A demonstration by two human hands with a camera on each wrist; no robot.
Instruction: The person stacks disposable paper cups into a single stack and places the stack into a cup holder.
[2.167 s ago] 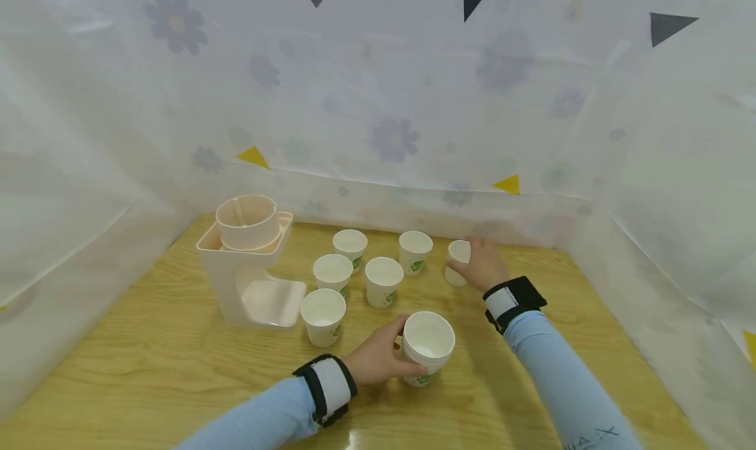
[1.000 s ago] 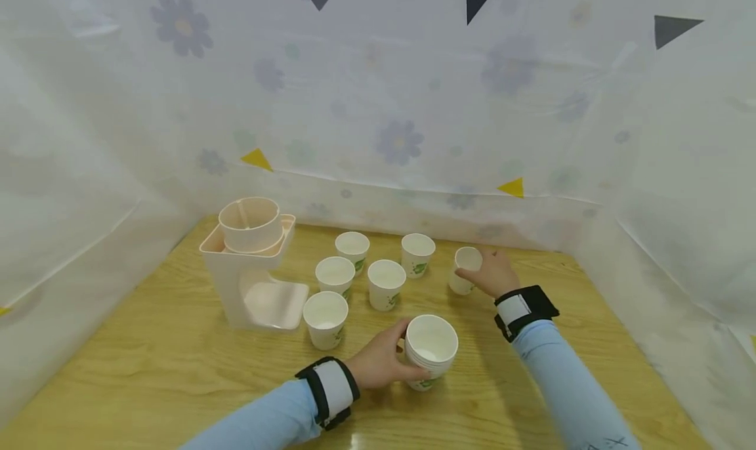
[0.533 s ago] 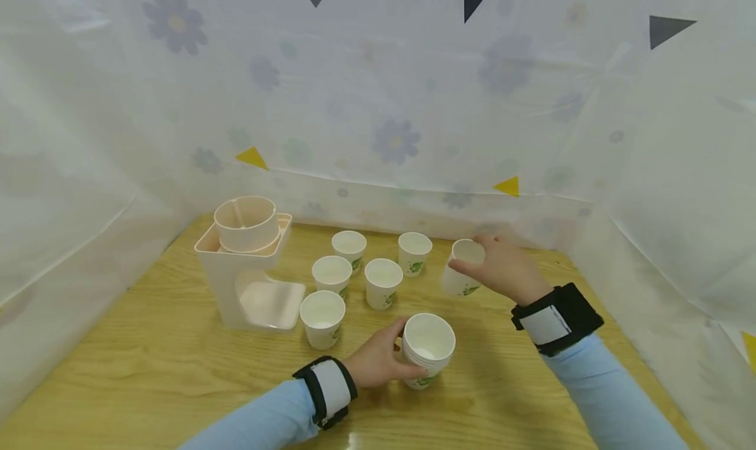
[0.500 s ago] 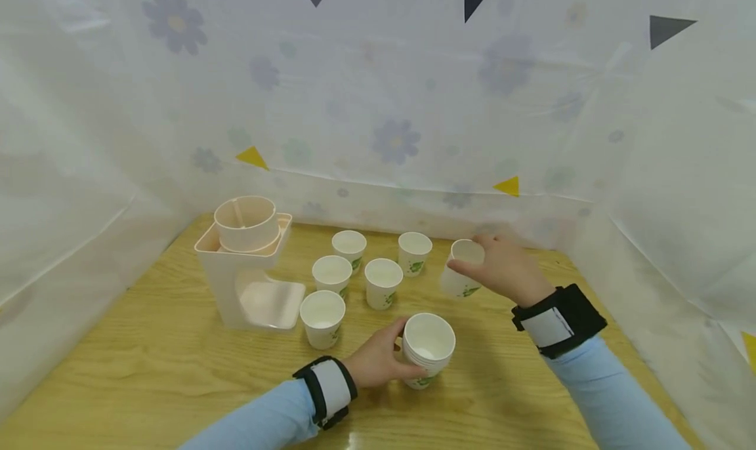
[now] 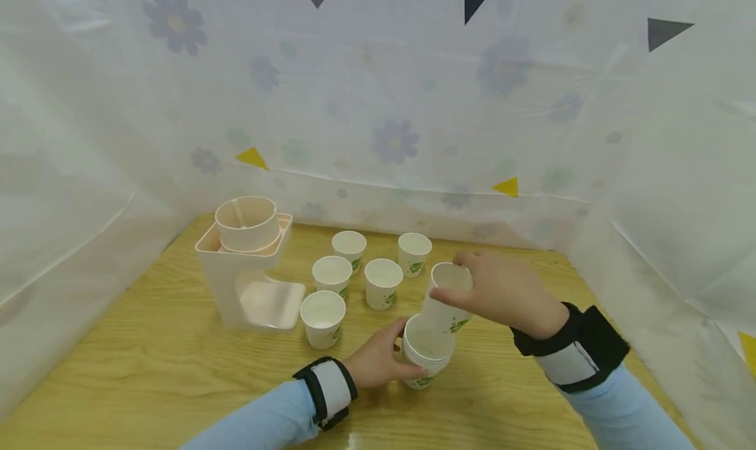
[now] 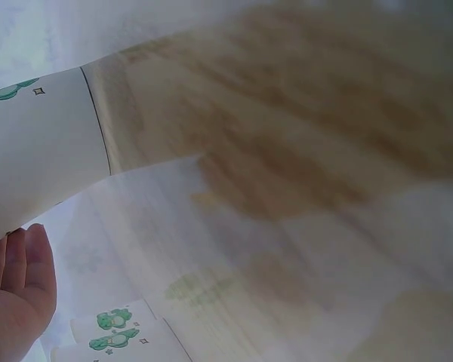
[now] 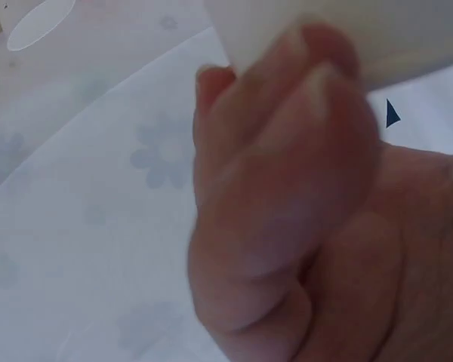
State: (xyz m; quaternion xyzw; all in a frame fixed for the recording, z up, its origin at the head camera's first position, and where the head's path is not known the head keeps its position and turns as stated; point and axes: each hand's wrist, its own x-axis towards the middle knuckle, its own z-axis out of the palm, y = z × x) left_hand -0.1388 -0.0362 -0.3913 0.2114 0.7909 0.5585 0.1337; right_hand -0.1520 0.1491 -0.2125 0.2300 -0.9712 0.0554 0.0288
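My left hand (image 5: 380, 358) grips a nested stack of white paper cups (image 5: 424, 361) at the front centre of the table. In my right hand (image 5: 508, 292) is a single paper cup (image 5: 443, 306) with a green print, pinched near its rim between thumb and fingers. This cup is slightly tilted, its lower part over the mouth of the stack; whether it touches the stack I cannot tell. The left wrist view shows fingers (image 6: 34, 264) beside a cup wall (image 6: 45, 143). Curled fingers against the cup (image 7: 400, 38) fill the right wrist view.
Several single paper cups stand upright on the wooden table (image 5: 177, 371), among them a front one (image 5: 323, 322) and a back one (image 5: 415, 256). To their left is a cream machine (image 5: 248, 266) with a round top container. White flowered sheeting (image 5: 366, 96) encloses the back and sides.
The right hand has lifted the cup from the table's back right and brought it left and towards me, over the stack. My left hand and the stack have stayed in place.
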